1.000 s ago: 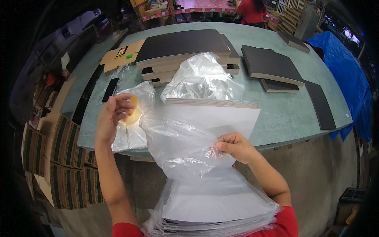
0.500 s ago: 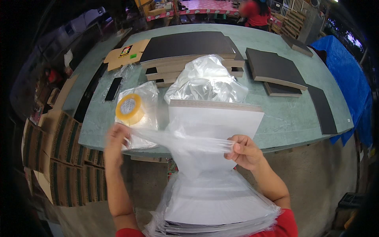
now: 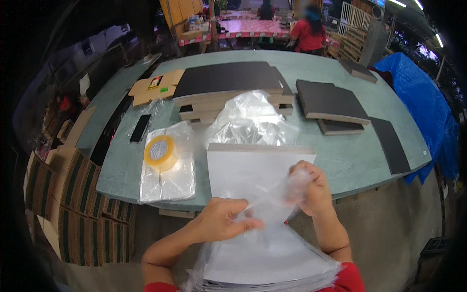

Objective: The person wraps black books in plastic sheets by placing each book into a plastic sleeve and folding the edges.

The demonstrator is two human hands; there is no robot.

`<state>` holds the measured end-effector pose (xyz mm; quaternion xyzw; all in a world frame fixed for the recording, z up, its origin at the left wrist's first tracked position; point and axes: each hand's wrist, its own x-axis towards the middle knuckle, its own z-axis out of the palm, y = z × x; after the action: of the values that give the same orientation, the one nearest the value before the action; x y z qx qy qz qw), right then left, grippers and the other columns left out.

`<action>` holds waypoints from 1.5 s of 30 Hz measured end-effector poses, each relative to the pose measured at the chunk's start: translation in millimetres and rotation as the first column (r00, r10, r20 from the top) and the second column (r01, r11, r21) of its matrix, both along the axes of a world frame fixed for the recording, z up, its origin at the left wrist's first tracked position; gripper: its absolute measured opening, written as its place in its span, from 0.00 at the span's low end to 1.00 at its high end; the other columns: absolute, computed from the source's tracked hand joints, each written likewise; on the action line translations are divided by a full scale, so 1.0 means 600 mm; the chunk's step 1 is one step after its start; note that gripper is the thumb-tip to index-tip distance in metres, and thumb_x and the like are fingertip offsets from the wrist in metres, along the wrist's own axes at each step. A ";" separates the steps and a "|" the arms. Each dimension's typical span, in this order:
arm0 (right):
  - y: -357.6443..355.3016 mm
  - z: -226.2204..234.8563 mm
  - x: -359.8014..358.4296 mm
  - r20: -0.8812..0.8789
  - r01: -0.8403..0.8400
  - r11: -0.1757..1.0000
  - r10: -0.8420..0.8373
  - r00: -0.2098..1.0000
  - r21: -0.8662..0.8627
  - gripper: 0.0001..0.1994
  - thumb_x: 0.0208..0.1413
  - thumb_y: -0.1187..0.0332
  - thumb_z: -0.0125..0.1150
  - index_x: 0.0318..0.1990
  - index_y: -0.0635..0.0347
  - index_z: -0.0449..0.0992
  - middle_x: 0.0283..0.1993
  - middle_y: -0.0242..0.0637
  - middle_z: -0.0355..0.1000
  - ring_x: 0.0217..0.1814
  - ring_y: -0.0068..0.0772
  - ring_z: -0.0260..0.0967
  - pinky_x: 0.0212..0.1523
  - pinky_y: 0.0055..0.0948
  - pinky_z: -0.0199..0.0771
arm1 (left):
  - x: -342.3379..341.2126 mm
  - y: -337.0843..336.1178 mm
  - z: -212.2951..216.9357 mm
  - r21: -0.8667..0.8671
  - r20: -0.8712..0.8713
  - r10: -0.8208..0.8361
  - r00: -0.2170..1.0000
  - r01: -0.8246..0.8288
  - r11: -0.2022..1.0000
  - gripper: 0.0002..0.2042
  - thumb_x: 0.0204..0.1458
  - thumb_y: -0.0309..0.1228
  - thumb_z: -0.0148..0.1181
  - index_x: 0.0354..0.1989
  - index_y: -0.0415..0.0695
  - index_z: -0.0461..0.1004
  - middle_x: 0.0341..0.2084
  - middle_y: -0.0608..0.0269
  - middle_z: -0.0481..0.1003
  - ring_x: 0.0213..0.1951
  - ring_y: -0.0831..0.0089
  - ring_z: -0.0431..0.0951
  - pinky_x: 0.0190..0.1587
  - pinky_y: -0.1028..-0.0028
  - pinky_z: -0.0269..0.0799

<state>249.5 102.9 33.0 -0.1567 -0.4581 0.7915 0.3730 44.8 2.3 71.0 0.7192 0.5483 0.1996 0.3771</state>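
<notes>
A clear plastic bag [image 3: 272,246] wraps a stack of white boards in front of my body. Above it rises a thick white board block [image 3: 243,168] with a grey-brown top edge. My right hand [image 3: 314,190] is closed on a bunched end of the plastic, slightly smeared by motion. Curled around the gathered plastic at the block's lower part, my left hand [image 3: 226,219] has thumb and finger on either side of it. Some fingertips of both hands are hidden by plastic or blurred. Just behind the block lies a crumpled heap of clear plastic [image 3: 253,119].
A yellow tape roll [image 3: 160,152] rests on flat plastic bags [image 3: 168,185] at the green table's [image 3: 340,155] left. Nearby are a black phone [image 3: 140,128] and flattened carton [image 3: 155,87]. Dark boards [image 3: 224,80] are stacked behind; more [image 3: 333,100] lie right. Cardboard bundles [image 3: 92,233] stand lower left.
My left hand has come from the far left in to the middle, by the board block. My right hand has risen slightly rightward with the plastic. The stretched plastic strip is now bunched between them.
</notes>
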 end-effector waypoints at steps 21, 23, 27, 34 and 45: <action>-0.029 0.094 -0.002 0.603 -0.972 0.092 -0.771 -0.208 -0.217 0.16 0.45 0.65 0.47 0.42 0.59 0.71 0.48 0.48 0.65 0.49 0.42 0.62 0.61 0.48 0.39 | -0.011 -0.025 -0.027 0.078 -0.654 -0.170 0.737 0.289 0.954 0.15 0.45 0.34 0.51 0.35 0.33 0.65 0.22 0.52 0.68 0.25 0.61 0.71 0.26 0.67 0.67; -0.014 0.051 0.014 0.252 -0.999 -0.007 -0.968 0.015 0.032 0.15 0.44 0.67 0.47 0.41 0.59 0.72 0.45 0.47 0.66 0.49 0.41 0.62 0.60 0.46 0.42 | -0.005 -0.026 -0.043 0.056 -0.790 -0.131 0.599 0.283 0.957 0.11 0.45 0.34 0.49 0.28 0.36 0.64 0.22 0.51 0.67 0.24 0.58 0.70 0.24 0.63 0.67; -0.010 0.036 0.034 0.366 -0.988 -0.024 -0.927 0.078 0.151 0.13 0.41 0.72 0.49 0.37 0.60 0.72 0.37 0.42 0.68 0.43 0.38 0.65 0.52 0.39 0.54 | 0.042 -0.042 -0.028 -0.266 -0.600 -0.629 0.494 0.619 0.739 0.08 0.37 0.27 0.49 0.27 0.38 0.66 0.15 0.50 0.68 0.23 0.57 0.72 0.24 0.64 0.67; -0.009 0.134 0.053 0.560 -0.532 0.253 -0.609 0.561 0.808 0.11 0.34 0.76 0.56 0.31 0.62 0.69 0.25 0.37 0.68 0.31 0.33 0.68 0.31 0.29 0.67 | -0.076 -0.052 -0.131 0.299 -0.610 -0.225 0.760 0.484 0.822 0.03 0.35 0.24 0.52 0.17 0.41 0.64 0.10 0.58 0.66 0.18 0.63 0.71 0.24 0.68 0.68; 0.046 -0.019 0.037 0.161 -0.118 0.129 -0.931 0.327 0.985 0.36 0.22 0.88 0.48 0.49 0.53 0.65 0.38 0.38 0.65 0.39 0.40 0.62 0.39 0.29 0.63 | -0.123 0.073 -0.071 0.821 -0.249 0.649 0.719 -0.200 0.536 0.31 0.30 0.12 0.50 0.50 0.48 0.63 0.41 0.53 0.64 0.36 0.61 0.67 0.39 0.70 0.65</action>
<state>271.6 130.2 21.5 -0.4096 -0.8349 0.0069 0.3676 -28.8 46.3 28.6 0.6676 0.6617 0.2887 -0.1820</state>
